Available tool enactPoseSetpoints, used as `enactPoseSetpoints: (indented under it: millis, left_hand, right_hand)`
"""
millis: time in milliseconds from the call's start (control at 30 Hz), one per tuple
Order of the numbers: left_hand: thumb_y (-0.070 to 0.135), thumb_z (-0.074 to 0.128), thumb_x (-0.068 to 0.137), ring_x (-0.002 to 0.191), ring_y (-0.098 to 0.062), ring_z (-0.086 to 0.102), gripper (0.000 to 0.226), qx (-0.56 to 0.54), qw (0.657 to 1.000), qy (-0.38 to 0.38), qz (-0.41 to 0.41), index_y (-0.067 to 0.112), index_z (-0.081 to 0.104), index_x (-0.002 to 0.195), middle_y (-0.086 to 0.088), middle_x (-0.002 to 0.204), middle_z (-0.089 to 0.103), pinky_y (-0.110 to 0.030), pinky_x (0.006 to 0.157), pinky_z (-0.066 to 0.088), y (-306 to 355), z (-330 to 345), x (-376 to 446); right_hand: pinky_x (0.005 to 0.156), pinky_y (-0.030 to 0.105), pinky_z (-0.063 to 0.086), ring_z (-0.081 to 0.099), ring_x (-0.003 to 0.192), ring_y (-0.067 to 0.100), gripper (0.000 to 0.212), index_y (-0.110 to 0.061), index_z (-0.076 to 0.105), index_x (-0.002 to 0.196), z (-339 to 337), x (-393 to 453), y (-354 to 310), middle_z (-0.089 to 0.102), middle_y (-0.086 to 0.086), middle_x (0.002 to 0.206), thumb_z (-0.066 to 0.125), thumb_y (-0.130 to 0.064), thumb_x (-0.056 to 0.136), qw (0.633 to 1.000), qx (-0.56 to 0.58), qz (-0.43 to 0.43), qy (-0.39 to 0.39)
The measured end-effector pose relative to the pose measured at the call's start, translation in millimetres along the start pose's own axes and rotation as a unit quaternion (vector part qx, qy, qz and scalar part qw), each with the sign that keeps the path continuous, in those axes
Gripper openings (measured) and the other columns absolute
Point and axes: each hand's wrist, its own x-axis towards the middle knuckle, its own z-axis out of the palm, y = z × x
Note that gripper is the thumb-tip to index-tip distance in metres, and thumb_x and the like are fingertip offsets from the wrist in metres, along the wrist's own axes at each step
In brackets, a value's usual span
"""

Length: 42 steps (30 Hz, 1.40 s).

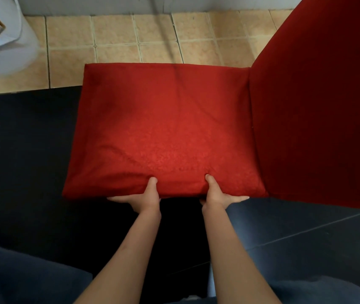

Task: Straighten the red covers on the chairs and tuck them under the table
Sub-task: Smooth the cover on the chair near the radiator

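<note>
A chair in a red cover fills the middle of the view, its seat [163, 128] flat and its tall backrest [319, 102] rising at the right. Soft wrinkles run across the seat fabric near the front edge. My left hand [145, 197] grips the near edge of the seat cover, thumb on top and fingers under the edge. My right hand [219, 195] holds the same edge a little further right, in the same way. No table is in view.
Beige floor tiles [117, 38] lie beyond the chair, dark tiles [21, 150] beside and below it. A white rounded object [6, 47] stands at the top left. My dark-trousered legs [21, 279] show at the bottom.
</note>
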Motion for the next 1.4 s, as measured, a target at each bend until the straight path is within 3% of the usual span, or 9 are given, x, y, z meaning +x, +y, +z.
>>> enactPoseSetpoints:
  millis: [100,300,433,567,667,800,933,1033,1400]
  left_hand:
    - [0.017,0.079,0.073,0.074,-0.006,0.053,0.131,-0.003,1.0,-0.008,-0.002,0.04,-0.029,0.143,-0.001,0.112,0.043,-0.038,0.074,0.057,-1.3,-1.2,3.1]
    - [0.024,0.077,0.075,0.077,-0.007,0.06,0.126,0.003,0.999,-0.043,-0.017,0.028,-0.024,0.149,0.002,0.099,0.052,-0.024,0.059,0.052,-3.9,-7.1,7.6]
    - [0.023,0.078,0.073,0.078,-0.009,0.059,0.132,0.0,1.0,-0.031,-0.001,0.034,-0.033,0.143,0.0,0.103,0.05,-0.028,0.062,0.053,0.4,-5.7,3.3]
    - [0.019,0.078,0.073,0.091,-0.022,0.062,0.133,-0.013,1.0,-0.023,-0.012,0.038,-0.034,0.142,-0.006,0.116,0.047,-0.04,0.07,0.058,6.0,-5.6,-0.1]
    - [0.019,0.078,0.072,0.082,-0.016,0.059,0.134,-0.019,0.999,-0.032,-0.019,0.039,-0.034,0.141,-0.004,0.116,0.043,-0.047,0.075,0.058,8.1,-5.5,-0.8]
    - [0.02,0.079,0.072,0.076,-0.013,0.057,0.134,-0.02,0.999,-0.03,-0.027,0.039,-0.034,0.141,-0.002,0.112,0.041,-0.034,0.057,0.057,9.4,-6.4,-0.3]
    - [0.019,0.079,0.073,0.078,-0.018,0.061,0.134,-0.024,0.999,-0.015,-0.044,0.039,-0.033,0.142,-0.005,0.115,0.043,-0.034,0.054,0.058,14.6,-8.2,-5.0]
    - [0.016,0.079,0.073,0.073,-0.014,0.058,0.133,-0.031,0.998,-0.007,-0.049,0.038,-0.032,0.142,-0.004,0.115,0.041,-0.024,0.036,0.048,20.4,-11.1,-12.1]
    - [0.017,0.08,0.069,0.071,-0.015,0.054,0.133,-0.024,0.995,0.052,-0.08,0.031,-0.026,0.147,0.0,0.12,0.033,-0.02,0.031,0.04,49.7,-49.3,-67.4]
  right_hand:
    - [0.102,0.057,0.043,0.05,0.126,0.028,0.136,-0.041,-0.021,0.148,2.1,0.3,-0.1,0.031,0.011,0.151,0.083,-0.002,0.069,0.999,0.041,0.0,-0.007]
    - [0.109,0.051,0.039,0.046,0.131,0.028,0.133,-0.03,-0.024,0.149,0.6,0.8,2.7,0.029,0.014,0.152,0.081,-0.002,0.072,0.999,0.021,-0.023,-0.013]
    - [0.109,0.049,0.039,0.046,0.131,0.028,0.132,-0.027,-0.024,0.15,0.2,0.7,2.0,0.031,0.015,0.151,0.082,-0.005,0.073,0.999,0.002,-0.029,-0.013]
    - [0.106,0.05,0.042,0.053,0.122,0.031,0.126,-0.029,-0.024,0.149,-0.3,-5.4,-2.4,0.042,0.017,0.142,0.077,-0.007,0.077,1.0,-0.006,-0.009,-0.016]
    - [0.107,0.049,0.042,0.054,0.12,0.03,0.124,-0.029,-0.024,0.149,-1.3,-6.9,-5.9,0.045,0.017,0.139,0.075,-0.007,0.078,1.0,-0.01,0.001,-0.016]
    - [0.106,0.046,0.043,0.056,0.111,0.024,0.124,-0.027,-0.022,0.15,-0.1,-8.9,-10.0,0.05,0.013,0.134,0.075,-0.006,0.077,1.0,-0.015,0.003,-0.013]
    - [0.104,0.044,0.045,0.053,0.099,0.018,0.124,-0.026,-0.02,0.151,1.0,-12.6,-12.7,0.053,0.012,0.131,0.077,-0.006,0.076,1.0,-0.024,0.002,-0.003]
    - [0.101,0.044,0.047,0.053,0.096,0.017,0.124,-0.024,-0.017,0.152,-2.8,-19.4,-15.6,0.053,0.013,0.13,0.077,-0.005,0.075,0.999,-0.032,0.0,0.005]
    - [0.098,0.048,0.049,0.054,0.093,0.019,0.124,-0.027,-0.017,0.152,-34.2,-79.1,-39.2,0.051,0.007,0.116,0.078,-0.006,0.075,0.998,-0.061,0.018,0.021]
